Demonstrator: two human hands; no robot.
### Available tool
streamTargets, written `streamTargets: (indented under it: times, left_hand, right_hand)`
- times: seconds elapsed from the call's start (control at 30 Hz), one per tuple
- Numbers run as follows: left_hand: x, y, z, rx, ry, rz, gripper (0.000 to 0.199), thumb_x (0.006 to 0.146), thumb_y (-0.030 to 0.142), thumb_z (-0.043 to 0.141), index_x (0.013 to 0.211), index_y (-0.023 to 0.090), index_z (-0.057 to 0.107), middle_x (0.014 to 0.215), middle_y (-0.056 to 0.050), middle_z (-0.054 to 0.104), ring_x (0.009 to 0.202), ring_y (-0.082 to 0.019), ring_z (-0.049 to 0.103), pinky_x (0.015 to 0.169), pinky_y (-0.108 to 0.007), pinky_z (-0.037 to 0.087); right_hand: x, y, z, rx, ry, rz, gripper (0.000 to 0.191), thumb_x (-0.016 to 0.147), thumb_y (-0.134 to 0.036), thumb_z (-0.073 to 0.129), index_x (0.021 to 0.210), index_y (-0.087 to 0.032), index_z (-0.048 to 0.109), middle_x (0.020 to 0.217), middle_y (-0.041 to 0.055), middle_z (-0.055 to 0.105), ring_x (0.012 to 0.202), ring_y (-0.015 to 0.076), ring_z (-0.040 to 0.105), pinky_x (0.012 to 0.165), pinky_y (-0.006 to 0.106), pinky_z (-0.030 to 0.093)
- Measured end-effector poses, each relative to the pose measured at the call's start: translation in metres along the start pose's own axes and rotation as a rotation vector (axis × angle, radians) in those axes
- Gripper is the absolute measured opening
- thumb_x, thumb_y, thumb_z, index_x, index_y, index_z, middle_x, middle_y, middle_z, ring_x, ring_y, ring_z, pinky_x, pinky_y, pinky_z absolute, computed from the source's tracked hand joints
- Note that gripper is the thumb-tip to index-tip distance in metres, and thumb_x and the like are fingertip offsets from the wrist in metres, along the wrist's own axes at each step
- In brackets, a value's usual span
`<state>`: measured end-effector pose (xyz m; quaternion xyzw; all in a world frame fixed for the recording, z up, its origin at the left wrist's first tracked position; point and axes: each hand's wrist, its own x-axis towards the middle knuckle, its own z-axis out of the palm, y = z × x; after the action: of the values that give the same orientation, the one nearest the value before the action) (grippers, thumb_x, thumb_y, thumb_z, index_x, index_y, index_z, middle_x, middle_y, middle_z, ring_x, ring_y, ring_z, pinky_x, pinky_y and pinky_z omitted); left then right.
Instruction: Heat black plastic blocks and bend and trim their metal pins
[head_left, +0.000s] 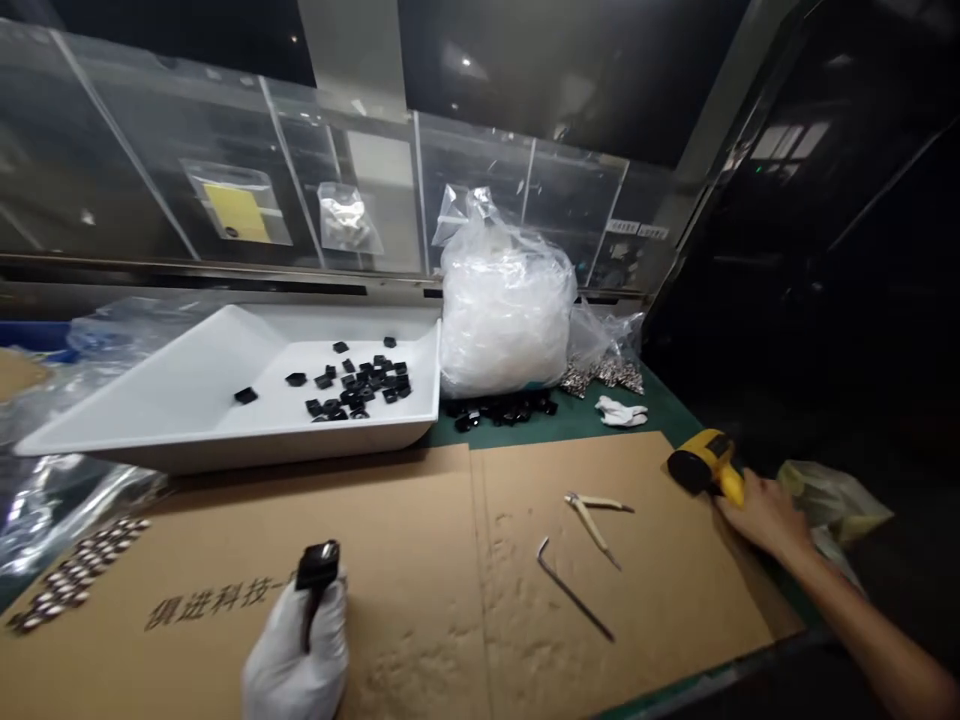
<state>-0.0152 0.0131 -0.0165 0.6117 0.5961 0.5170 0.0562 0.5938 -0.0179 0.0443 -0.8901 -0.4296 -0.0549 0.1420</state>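
My left hand [296,650], in a white glove, is closed around a small black block-shaped part [319,565] above the cardboard. Its exact kind is unclear. At the right edge of the cardboard, my bare right hand [769,515] wraps round the handle of a yellow and black pistol-grip power tool [709,462]. Between the hands lie an L-shaped hex key [576,592] and a small plier-like tool [589,515] with two cream-coloured arms, spread apart. Several similar black parts [367,385] are piled in a white tray [300,448] beyond my left hand.
Cardboard [420,600] covers the green bench. Behind it stand a bulky clear plastic bag [506,310], bags of small metal pieces [607,375] and a crumpled white glove [621,411]. Rows of shiny metal pieces [79,570] lie at left. A clear panel [480,160] closes off the back.
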Motion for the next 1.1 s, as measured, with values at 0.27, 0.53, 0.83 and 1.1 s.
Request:
streamTargets:
  times: [0.27, 0.53, 0.83, 1.1]
  left_hand:
    - [-0.003, -0.005, 0.007, 0.076, -0.165, 0.094, 0.028, 0.096, 0.035, 0.057, 0.116, 0.017, 0.067, 0.107, -0.009, 0.072, 0.096, -0.024, 0.07, 0.09, -0.033, 0.054]
    - [-0.013, 0.055, -0.02, 0.036, -0.464, -0.01, 0.036, 0.099, 0.034, 0.051, 0.126, 0.015, 0.065, 0.113, -0.013, 0.074, 0.103, -0.025, 0.071, 0.094, -0.035, 0.055]
    - [-0.059, 0.088, -0.059, -0.261, -0.78, -0.295, 0.034, 0.101, 0.035, 0.051, 0.13, 0.023, 0.064, 0.113, -0.009, 0.069, 0.105, -0.023, 0.063, 0.097, -0.033, 0.048]
    - [-0.058, 0.087, -0.07, -0.73, -0.981, -0.767, 0.055, 0.096, 0.061, 0.05, 0.117, 0.012, 0.065, 0.081, -0.008, 0.066, 0.068, -0.017, 0.06, 0.067, -0.03, 0.048]
  right_hand:
    - [-0.143, -0.115, 0.005, 0.294, -0.179, -0.62, 0.025, 0.096, -0.041, 0.054, 0.117, -0.028, 0.059, 0.106, 0.0072, 0.069, 0.091, 0.0261, 0.069, 0.077, 0.035, 0.056]
    - [-0.201, -0.174, 0.043, 0.366, -0.213, -0.735, 0.019, 0.1, -0.03, 0.047, 0.086, -0.022, 0.057, 0.083, 0.0081, 0.061, 0.079, 0.0278, 0.06, 0.074, 0.041, 0.045]
    - [-0.203, -0.163, 0.042, 0.459, -0.317, -0.497, 0.03, 0.102, -0.046, 0.04, 0.101, -0.021, 0.055, 0.083, 0.0081, 0.067, 0.068, 0.0247, 0.065, 0.059, 0.033, 0.045]
    - [-0.244, -0.22, -0.044, 1.07, -0.795, -0.449, 0.028, 0.103, -0.037, 0.052, 0.13, -0.034, 0.059, 0.083, -0.0043, 0.066, 0.074, 0.0111, 0.065, 0.067, 0.018, 0.052]
